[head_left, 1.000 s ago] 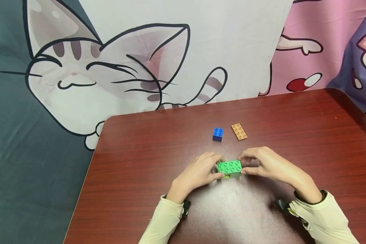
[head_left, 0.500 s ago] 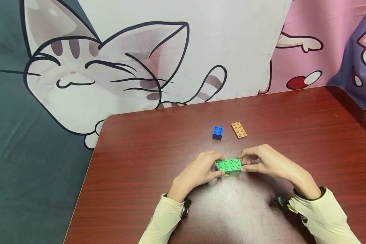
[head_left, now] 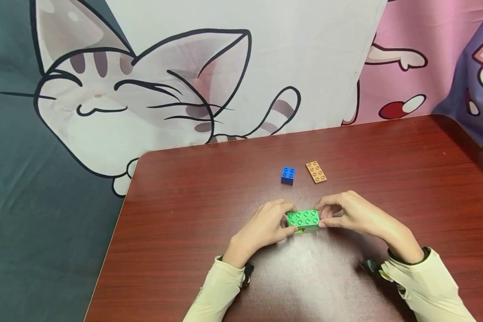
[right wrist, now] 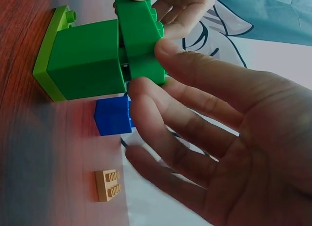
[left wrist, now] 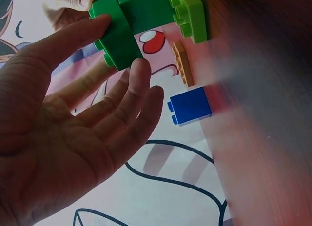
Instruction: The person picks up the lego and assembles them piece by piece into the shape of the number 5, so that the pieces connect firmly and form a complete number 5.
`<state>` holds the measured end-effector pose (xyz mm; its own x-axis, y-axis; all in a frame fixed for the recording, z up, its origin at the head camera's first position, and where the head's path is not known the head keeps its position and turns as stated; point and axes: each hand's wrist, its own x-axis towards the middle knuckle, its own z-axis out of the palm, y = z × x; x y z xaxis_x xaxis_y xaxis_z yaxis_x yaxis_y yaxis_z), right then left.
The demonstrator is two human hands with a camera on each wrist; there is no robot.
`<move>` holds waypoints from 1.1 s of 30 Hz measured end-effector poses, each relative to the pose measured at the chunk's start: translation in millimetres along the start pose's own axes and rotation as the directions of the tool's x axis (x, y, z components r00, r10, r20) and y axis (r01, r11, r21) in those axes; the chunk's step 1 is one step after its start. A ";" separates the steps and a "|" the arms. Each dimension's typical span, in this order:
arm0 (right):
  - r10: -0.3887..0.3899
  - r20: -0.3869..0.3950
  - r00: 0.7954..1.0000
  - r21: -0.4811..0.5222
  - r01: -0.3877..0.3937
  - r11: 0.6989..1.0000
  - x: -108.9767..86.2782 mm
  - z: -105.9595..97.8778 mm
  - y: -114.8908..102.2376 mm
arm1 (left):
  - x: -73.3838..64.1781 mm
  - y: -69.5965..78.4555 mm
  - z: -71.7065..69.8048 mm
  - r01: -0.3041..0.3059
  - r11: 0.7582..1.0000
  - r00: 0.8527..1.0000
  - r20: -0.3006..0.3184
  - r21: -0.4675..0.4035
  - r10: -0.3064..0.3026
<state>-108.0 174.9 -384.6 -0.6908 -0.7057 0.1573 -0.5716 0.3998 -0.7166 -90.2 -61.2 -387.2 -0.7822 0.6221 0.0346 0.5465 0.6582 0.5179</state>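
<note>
A green eight-stud brick lies across the top of a stack in the middle of the table. Under it are a plain-sided green block and a lime-green plate with studs, both resting on the tabletop. The left end of the top brick is pinched between thumb and fingers of my left hand. My right hand pinches the opposite end. In the right wrist view a thin dark gap shows between the top brick and the block below.
Behind the hands, a small blue brick and a flat tan plate lie apart from each other on the reddish-brown table. A printed cat curtain hangs beyond the table's far edge.
</note>
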 end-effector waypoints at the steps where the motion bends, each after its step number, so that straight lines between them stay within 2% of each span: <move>1: 0.001 0.005 1.000 0.008 -0.001 1.000 -0.3 -0.1 0.1 | 0.1 0.1 0.0 -0.002 1.000 1.000 -0.002 0.003 0.002; 5: 0.017 0.032 0.999 0.038 -0.018 0.999 -0.7 -0.2 0.1 | -0.1 0.4 -0.1 -0.008 1.000 1.000 -0.005 0.014 0.008; 12: 0.034 0.036 0.999 0.007 -0.034 0.999 -1.4 0.2 0.8 | 0.7 1.1 -0.9 -0.013 1.000 1.000 0.000 0.014 0.013; 22: 0.071 0.081 0.994 0.057 -0.076 0.995 -0.6 -0.7 0.8 | 0.5 0.0 0.3 -0.010 1.000 1.000 -0.010 0.005 0.010; 27: 0.061 0.065 0.996 0.048 -0.064 0.997 -0.7 -1.0 -1.7 | 0.5 0.0 1.7 -0.011 1.000 1.000 -0.026 0.023 0.011; 33: 0.107 0.013 0.994 -0.024 -0.107 0.994 1.4 4.5 -6.3 | -0.7 -0.3 3.9 -0.003 1.000 0.999 -0.040 0.017 0.003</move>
<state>-103.3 168.7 -383.0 -0.7425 -0.6661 0.0710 -0.5047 0.4866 -0.7131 -88.6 -60.2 -390.8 -0.7918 0.6067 0.0710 0.5535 0.6634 0.5036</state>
